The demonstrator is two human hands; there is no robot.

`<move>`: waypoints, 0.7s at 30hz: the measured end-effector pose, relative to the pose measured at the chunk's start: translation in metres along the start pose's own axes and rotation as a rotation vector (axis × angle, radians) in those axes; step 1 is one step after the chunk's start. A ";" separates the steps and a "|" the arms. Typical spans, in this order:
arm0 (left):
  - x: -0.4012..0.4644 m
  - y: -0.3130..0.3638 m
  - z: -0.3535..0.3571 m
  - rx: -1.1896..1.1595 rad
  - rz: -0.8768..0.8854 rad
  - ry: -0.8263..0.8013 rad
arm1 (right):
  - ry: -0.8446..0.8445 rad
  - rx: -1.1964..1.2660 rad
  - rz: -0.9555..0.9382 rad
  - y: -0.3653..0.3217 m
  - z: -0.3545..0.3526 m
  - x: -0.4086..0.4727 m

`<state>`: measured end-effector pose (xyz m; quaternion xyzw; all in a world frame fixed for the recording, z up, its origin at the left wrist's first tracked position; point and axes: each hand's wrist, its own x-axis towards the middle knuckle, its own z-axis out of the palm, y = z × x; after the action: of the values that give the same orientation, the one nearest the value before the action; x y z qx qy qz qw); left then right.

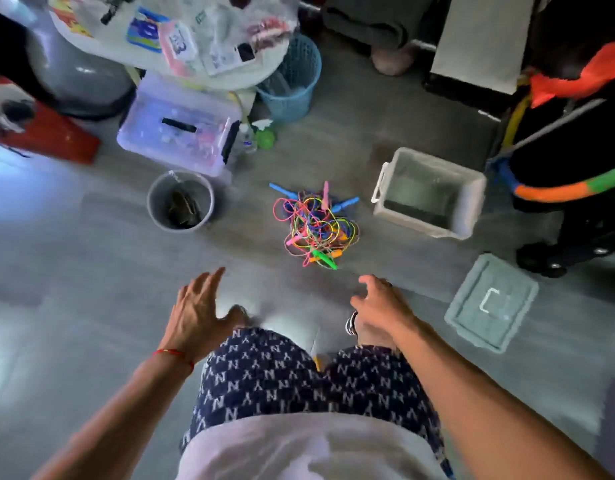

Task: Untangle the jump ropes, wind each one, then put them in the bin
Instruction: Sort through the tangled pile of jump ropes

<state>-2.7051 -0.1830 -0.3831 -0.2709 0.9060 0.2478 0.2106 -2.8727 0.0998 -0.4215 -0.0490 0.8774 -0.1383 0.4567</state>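
A tangled heap of coloured jump ropes (317,227) lies on the grey floor, with blue, pink, green and orange handles sticking out. To its right stands an empty clear plastic bin (468,202). My left hand (198,311) hovers below and left of the heap, fingers spread, holding nothing. My right hand (382,304) hovers below and right of the heap, fingers loosely curled, also holding nothing. Neither hand touches the ropes.
The bin's pale green lid (491,303) lies on the floor at the right. A grey bucket (180,201) stands left of the ropes. Behind are a clear storage box (181,129), a blue basket (294,81) and a cluttered white table (181,46). A dark stroller (572,188) stands far right.
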 end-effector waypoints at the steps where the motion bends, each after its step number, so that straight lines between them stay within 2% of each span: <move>1: 0.000 0.017 0.017 -0.039 -0.036 -0.006 | -0.036 -0.002 0.010 0.017 -0.007 0.015; 6: 0.043 0.095 0.104 -0.311 -0.160 -0.029 | -0.058 -0.012 0.047 0.103 -0.023 0.116; 11: 0.140 0.115 0.233 -0.381 -0.265 0.036 | -0.125 0.003 0.010 0.161 0.050 0.252; 14: 0.200 0.090 0.301 -0.320 -0.350 -0.048 | -0.206 0.002 -0.057 0.175 0.132 0.332; 17: 0.246 0.045 0.345 -0.163 -0.290 -0.223 | -0.247 -0.072 -0.120 0.177 0.214 0.405; 19: 0.270 0.024 0.360 -0.018 -0.210 -0.377 | -0.168 -0.098 -0.209 0.175 0.259 0.443; 21: 0.289 0.016 0.365 0.158 -0.231 -0.422 | -0.001 -0.106 -0.374 0.176 0.298 0.475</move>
<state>-2.8453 -0.0780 -0.8144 -0.2979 0.8215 0.2015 0.4425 -2.8975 0.1084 -1.0089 -0.2353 0.8588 -0.1745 0.4203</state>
